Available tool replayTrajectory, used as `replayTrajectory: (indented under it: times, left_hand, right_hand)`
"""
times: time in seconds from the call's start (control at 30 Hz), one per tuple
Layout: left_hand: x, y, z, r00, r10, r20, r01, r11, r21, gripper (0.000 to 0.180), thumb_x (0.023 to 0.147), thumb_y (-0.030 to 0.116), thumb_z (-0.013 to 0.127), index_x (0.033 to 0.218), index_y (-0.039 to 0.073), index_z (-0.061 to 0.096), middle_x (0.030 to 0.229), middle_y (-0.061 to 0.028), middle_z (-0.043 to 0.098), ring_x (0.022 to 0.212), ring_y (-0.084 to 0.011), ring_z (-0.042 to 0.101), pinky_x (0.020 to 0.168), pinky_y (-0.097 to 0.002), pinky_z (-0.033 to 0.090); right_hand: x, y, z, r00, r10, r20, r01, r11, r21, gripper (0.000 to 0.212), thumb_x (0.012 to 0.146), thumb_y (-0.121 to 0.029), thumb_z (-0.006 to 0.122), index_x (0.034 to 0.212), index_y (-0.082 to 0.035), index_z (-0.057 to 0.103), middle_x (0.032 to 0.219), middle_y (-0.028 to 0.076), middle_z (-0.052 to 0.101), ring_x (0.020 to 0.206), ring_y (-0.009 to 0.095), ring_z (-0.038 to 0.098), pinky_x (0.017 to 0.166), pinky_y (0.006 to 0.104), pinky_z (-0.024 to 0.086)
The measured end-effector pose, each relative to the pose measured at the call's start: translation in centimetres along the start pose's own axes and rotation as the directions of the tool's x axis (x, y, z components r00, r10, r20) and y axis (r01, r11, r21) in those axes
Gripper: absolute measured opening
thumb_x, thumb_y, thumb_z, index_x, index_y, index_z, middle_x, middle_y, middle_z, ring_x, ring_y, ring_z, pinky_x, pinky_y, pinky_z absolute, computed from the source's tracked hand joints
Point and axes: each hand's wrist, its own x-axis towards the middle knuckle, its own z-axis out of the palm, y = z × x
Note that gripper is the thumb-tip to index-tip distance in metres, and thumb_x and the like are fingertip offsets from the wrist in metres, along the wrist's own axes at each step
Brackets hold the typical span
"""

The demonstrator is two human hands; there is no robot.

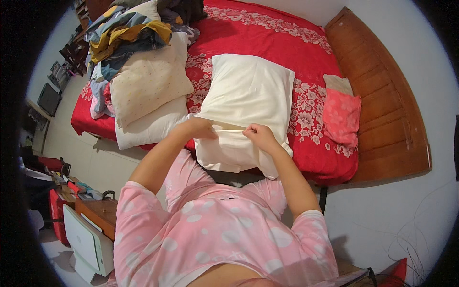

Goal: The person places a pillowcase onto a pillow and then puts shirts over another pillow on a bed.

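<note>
Hands: the left hand (203,128) is curled narrow at one side of the white cover (229,146), seemingly gripping its edge, fingertips partly hidden; the right hand (260,136) pinches the same edge between thumb and finger; set apart like this, they seem to keep the edge stretched between them
Bed (258,26): red with pale floral bands; its near edge faces the person
Headboard (382,95): brown wood, closing the bed's right end
Bedding heap (126,36): crumpled grey, yellow and blue cloth toward the far left corner
White pillow (246,91): flat at the middle of the near edge, the cover's loose end hanging over, probably for easy reach
Lower pillow (155,126): white; by the near left corner, partly under the dotted pillow (150,81); likely stacked to save room
Red cushion (342,115): near the right end, beside the headboard; a beige piece (338,83) shows past its far edge
</note>
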Motion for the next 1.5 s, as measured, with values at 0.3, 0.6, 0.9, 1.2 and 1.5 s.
replayTrajectory:
  times: [0.3, 0.6, 0.9, 1.2, 1.5]
  left_hand:
    - [-1.3, -0.3, -2.1, 0.936, 0.132, -0.327, -0.254, 0.895, -0.366, 0.025, 0.084, 0.026, 0.059, 0.089, 0.003, 0.065, 0.081, -0.0184, 0.063, 0.075, -0.0307, 0.060, 0.069, -0.0401, 0.046]
    - [-1.5, 1.9, -8.9, 0.796, 0.455, -0.400, -0.451, 0.886, 0.109, 0.024, 0.072, 0.027, 0.068, 0.069, 0.004, 0.062, 0.063, -0.0150, 0.058, 0.060, -0.0328, 0.055, 0.059, -0.0383, 0.044]
    - [-1.1, -4.8, -2.5, 0.875, 0.059, -0.480, -0.105, 0.992, -0.070, 0.023, 0.064, 0.020, 0.074, 0.075, 0.005, 0.060, 0.074, -0.0129, 0.062, 0.074, -0.0308, 0.058, 0.070, -0.0388, 0.045]
    - [2.3, -0.9, 0.1, 0.823, 0.125, -0.553, -0.168, 0.985, -0.026, 0.016, 0.073, 0.014, 0.067, 0.085, 0.006, 0.059, 0.084, -0.0093, 0.060, 0.083, -0.0303, 0.058, 0.076, -0.0395, 0.045]
    - [1.1, -5.1, 1.1, 0.940, -0.075, -0.332, -0.128, 0.827, -0.548, 0.025, 0.090, 0.024, 0.054, 0.099, 0.002, 0.063, 0.101, -0.0153, 0.059, 0.091, -0.0310, 0.056, 0.081, -0.0360, 0.046]
  right_hand:
    - [-0.4, -3.5, 2.0, 0.891, -0.454, 0.020, 0.440, 0.853, -0.281, 0.047, 0.074, -0.026, 0.069, 0.117, -0.010, 0.056, 0.107, 0.014, 0.060, 0.104, 0.028, 0.052, 0.092, 0.0359, 0.040]
    - [2.2, -7.0, 4.5, 0.918, -0.104, 0.384, 0.069, 0.992, 0.104, 0.072, 0.074, -0.044, 0.069, 0.132, -0.009, 0.044, 0.115, 0.019, 0.059, 0.103, 0.032, 0.056, 0.089, 0.0355, 0.044]
    - [0.3, -2.0, 3.1, 0.987, -0.155, -0.034, 0.129, 0.910, -0.395, 0.024, 0.081, -0.024, 0.060, 0.091, -0.002, 0.056, 0.086, 0.021, 0.061, 0.085, 0.038, 0.059, 0.074, 0.0448, 0.045]
    - [-2.6, 1.9, -1.7, 0.972, -0.013, -0.233, -0.097, 0.886, -0.453, 0.016, 0.079, -0.016, 0.064, 0.085, -0.002, 0.058, 0.080, 0.016, 0.063, 0.073, 0.036, 0.060, 0.067, 0.0422, 0.048]
    - [-3.2, 4.7, -1.7, 0.996, 0.084, 0.013, -0.082, 0.989, -0.120, 0.021, 0.078, -0.020, 0.065, 0.087, -0.001, 0.061, 0.083, 0.014, 0.062, 0.075, 0.030, 0.061, 0.069, 0.0372, 0.048]
